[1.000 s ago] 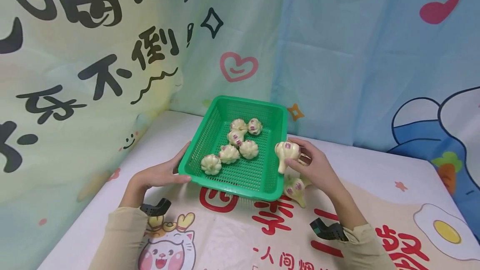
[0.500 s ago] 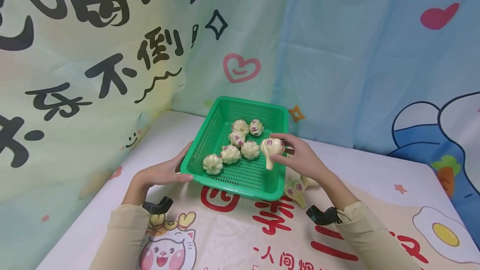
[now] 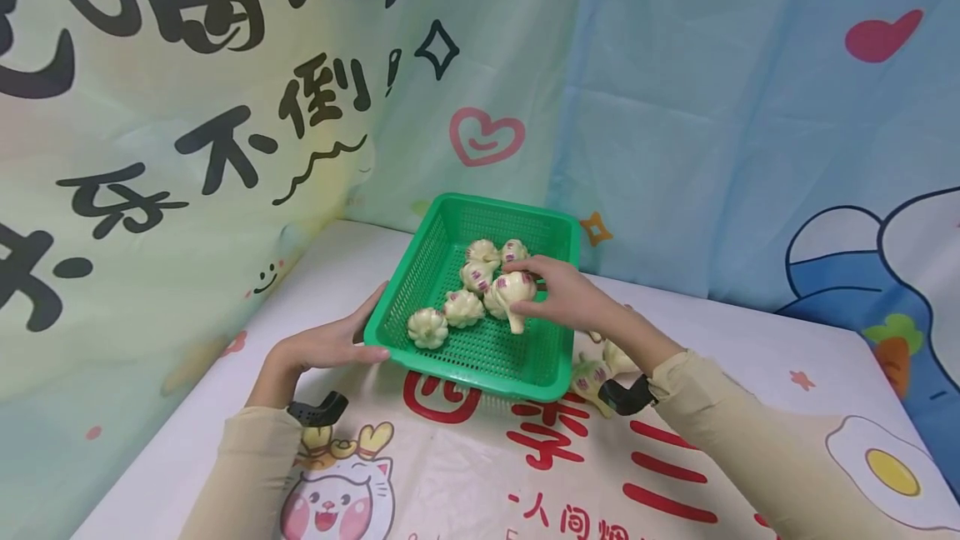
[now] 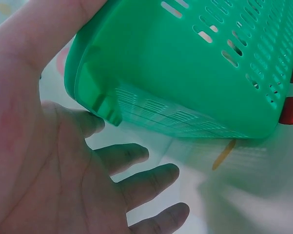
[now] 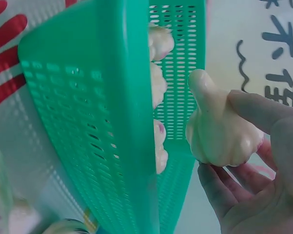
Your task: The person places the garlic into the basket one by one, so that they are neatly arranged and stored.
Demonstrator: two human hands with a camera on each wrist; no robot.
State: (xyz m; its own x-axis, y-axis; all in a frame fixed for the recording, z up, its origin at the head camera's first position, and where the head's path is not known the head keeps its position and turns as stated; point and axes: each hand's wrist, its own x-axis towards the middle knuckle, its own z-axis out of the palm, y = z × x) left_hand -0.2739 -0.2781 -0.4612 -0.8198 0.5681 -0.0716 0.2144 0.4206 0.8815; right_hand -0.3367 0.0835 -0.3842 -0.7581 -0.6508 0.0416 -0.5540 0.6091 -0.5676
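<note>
A green plastic basket (image 3: 465, 372) stands on the table with several garlic bulbs in it, one of them a pale bulb (image 3: 427, 328) near the left front corner. My left hand (image 3: 326, 347) is at that corner, its thumb resting on the rim; in the left wrist view its other fingers (image 4: 151, 185) are spread and nearly straight beside the outer wall. Over the inside of the basket, my right hand (image 3: 558, 297) pinches another garlic bulb (image 5: 219, 126) between thumb and fingertips, stem pointing toward me in the head view. That bulb partly hides one lying below it.
More garlic bulbs (image 3: 590, 377) lie on the table right of the basket, partly under my right forearm. A printed cloth (image 3: 450, 473) covers the table. Behind the basket hangs a printed curtain (image 3: 660, 148), close to its far rim.
My right hand has carried its garlic bulb leftward, from the basket's right rim to over the bulbs inside. The left hand has stayed at the corner. The head view has shifted slightly.
</note>
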